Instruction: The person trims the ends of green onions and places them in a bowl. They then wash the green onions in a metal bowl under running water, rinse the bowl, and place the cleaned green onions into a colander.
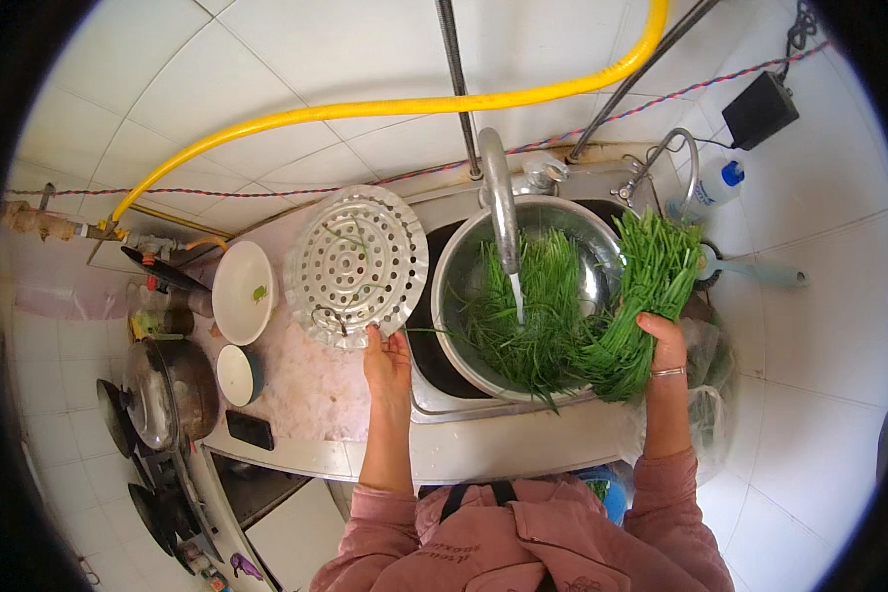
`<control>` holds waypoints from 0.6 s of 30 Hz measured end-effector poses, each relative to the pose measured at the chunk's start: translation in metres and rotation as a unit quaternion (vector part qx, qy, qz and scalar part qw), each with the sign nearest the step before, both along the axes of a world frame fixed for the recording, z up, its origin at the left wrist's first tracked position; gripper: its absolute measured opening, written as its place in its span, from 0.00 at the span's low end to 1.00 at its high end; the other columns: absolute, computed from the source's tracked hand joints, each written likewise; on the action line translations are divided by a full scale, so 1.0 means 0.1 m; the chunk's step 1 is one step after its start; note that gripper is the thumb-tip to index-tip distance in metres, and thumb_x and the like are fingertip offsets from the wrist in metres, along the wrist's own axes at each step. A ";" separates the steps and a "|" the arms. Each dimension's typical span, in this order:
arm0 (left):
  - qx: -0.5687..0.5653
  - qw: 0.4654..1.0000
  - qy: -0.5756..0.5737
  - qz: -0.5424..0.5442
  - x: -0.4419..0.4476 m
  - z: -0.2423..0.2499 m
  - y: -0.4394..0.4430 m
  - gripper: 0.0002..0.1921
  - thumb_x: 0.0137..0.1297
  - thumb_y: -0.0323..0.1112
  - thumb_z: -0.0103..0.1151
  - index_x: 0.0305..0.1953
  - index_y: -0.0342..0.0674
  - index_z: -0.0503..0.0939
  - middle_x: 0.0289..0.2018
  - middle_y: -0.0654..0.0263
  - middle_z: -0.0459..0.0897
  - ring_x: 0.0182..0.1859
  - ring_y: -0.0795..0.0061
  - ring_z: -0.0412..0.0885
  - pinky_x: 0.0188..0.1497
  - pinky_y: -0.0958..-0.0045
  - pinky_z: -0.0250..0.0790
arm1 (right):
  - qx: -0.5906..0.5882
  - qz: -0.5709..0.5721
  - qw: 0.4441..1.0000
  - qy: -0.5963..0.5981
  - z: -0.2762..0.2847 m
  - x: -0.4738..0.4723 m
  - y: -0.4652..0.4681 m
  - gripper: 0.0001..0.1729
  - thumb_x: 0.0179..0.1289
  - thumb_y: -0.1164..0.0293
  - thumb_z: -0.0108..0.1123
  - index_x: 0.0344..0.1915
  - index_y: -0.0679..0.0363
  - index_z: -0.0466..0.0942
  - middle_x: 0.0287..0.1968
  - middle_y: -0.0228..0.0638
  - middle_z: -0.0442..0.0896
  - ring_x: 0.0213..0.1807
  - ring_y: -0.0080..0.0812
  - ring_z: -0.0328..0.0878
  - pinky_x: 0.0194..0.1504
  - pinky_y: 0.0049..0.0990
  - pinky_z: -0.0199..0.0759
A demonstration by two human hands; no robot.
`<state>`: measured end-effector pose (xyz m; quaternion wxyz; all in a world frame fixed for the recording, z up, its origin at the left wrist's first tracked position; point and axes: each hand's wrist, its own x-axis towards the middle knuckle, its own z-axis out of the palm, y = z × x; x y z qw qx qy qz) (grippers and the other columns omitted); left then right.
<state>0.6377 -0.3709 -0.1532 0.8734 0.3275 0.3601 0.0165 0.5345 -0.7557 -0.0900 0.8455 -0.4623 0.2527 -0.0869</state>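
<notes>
My left hand grips the near rim of a round perforated metal steamer plate, thumb on top and fingers underneath. The plate is over the counter left of the sink, with a few green strands on it. In my right hand is a thick bunch of green chives, beside the right rim of a steel basin. More green chives lie in the basin, and part of them drapes over its near rim. From the curved metal faucet a stream of water runs onto them.
The basin sits over a steel sink. On the left counter are a white oval bowl, a small bowl, a black phone and a lidded pot. A brush and plastic bags are at right. A yellow hose crosses the wall.
</notes>
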 end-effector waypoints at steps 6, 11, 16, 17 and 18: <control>0.077 0.993 -0.063 -0.066 -0.31 0.24 -0.07 0.13 0.66 0.35 0.51 0.50 0.46 0.66 0.47 0.68 0.73 0.47 0.73 0.73 0.49 0.70 0.69 | 0.035 0.015 0.999 -0.031 0.21 -0.01 0.09 0.27 0.41 0.74 0.63 0.46 0.68 0.72 0.40 0.40 0.80 0.37 0.35 0.78 0.39 0.31 0.74; 0.106 0.974 -0.075 -0.185 -0.67 0.62 -0.24 0.12 0.66 0.34 0.50 0.50 0.49 0.69 0.47 0.71 0.76 0.45 0.76 0.77 0.42 0.72 0.74 | 0.044 -0.006 0.999 -0.018 0.29 -0.04 0.08 0.27 0.38 0.74 0.64 0.45 0.67 0.74 0.37 0.39 0.80 0.35 0.33 0.79 0.39 0.30 0.74; 0.096 0.949 -0.083 -0.287 -0.60 0.86 -0.60 0.10 0.65 0.34 0.50 0.48 0.46 0.69 0.42 0.69 0.78 0.42 0.78 0.78 0.38 0.75 0.76 | 0.052 -0.003 0.998 -0.029 0.30 -0.11 0.01 0.26 0.38 0.74 0.64 0.44 0.67 0.74 0.36 0.38 0.81 0.34 0.33 0.79 0.38 0.30 0.75; 0.092 0.946 -0.078 -0.301 -0.55 0.92 -0.65 0.10 0.65 0.34 0.50 0.47 0.46 0.69 0.42 0.68 0.78 0.42 0.78 0.78 0.38 0.75 0.76 | 0.056 0.004 0.998 -0.040 0.31 -0.13 0.00 0.26 0.40 0.75 0.62 0.45 0.67 0.73 0.37 0.39 0.80 0.35 0.34 0.79 0.38 0.30 0.75; 0.089 0.942 -0.073 -0.315 -0.50 0.97 -0.70 0.10 0.65 0.34 0.50 0.47 0.45 0.69 0.42 0.68 0.78 0.41 0.78 0.78 0.38 0.75 0.75 | 0.057 0.012 0.997 -0.055 0.31 -0.14 -0.01 0.26 0.43 0.76 0.61 0.47 0.67 0.72 0.38 0.39 0.80 0.35 0.34 0.79 0.38 0.31 0.75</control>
